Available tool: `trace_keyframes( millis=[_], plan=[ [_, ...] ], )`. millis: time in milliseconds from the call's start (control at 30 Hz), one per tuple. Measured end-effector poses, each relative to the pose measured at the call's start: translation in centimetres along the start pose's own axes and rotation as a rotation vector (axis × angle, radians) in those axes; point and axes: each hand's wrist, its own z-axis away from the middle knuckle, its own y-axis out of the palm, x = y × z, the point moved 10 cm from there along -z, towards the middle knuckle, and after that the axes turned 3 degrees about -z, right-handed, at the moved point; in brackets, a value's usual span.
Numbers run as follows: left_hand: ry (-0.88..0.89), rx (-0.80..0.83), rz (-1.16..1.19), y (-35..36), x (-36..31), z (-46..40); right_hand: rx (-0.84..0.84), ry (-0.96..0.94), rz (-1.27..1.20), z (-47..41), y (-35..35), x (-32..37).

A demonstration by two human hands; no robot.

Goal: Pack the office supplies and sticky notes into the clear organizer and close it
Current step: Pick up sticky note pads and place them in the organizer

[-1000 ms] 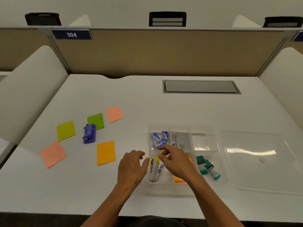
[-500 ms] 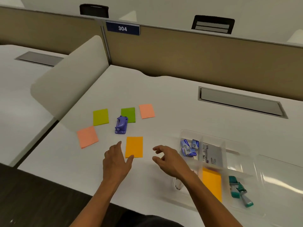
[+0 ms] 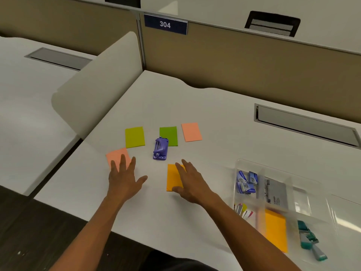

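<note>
My left hand point(image 3: 123, 178) is spread flat, fingertips over the near edge of a salmon sticky note point(image 3: 116, 155). My right hand point(image 3: 190, 181) lies open over an orange sticky note point(image 3: 172, 178). Behind them stand a purple hole punch point(image 3: 160, 148), a yellow-green note point(image 3: 134, 137), a green note point(image 3: 168, 135) and a second salmon note point(image 3: 191, 132). The clear organizer point(image 3: 252, 165) sits at the right, lidless, holding blue staple boxes point(image 3: 245, 181), a grey card point(image 3: 276, 193), an orange note pad point(image 3: 275, 229), teal staplers point(image 3: 308, 238) and coloured tabs point(image 3: 243, 210).
A curved white side divider point(image 3: 97, 83) rises at the desk's left edge, and a tan partition point(image 3: 244, 61) with a "304" label runs along the back. A grey cable flap point(image 3: 306, 124) is set into the desk top at the back right. The desk's near edge drops to dark floor.
Both hands have left the organizer and moved left over the desk to the loose sticky notes. The camera has turned left, so the organizer now sits at the right edge.
</note>
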Motion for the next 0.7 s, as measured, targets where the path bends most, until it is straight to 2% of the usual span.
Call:
trace_keyframes(
  millis=[133, 433, 700],
  plan=[
    [0.013, 0.047, -0.072, -0.1, 0.9, -2.6, 0.021, -0.001, 0.089, -1.5, 0.5, 0.3],
    [-0.014, 0.167, -0.008, 0.7, 3.1, -4.9, 0.079, 0.051, 0.158, -2.5, 2.1, -0.7],
    [0.036, 0.042, -0.002, 0.0, 3.1, -4.8, 0.031, 0.040, 0.155, -2.3, 1.5, -0.6]
  ],
)
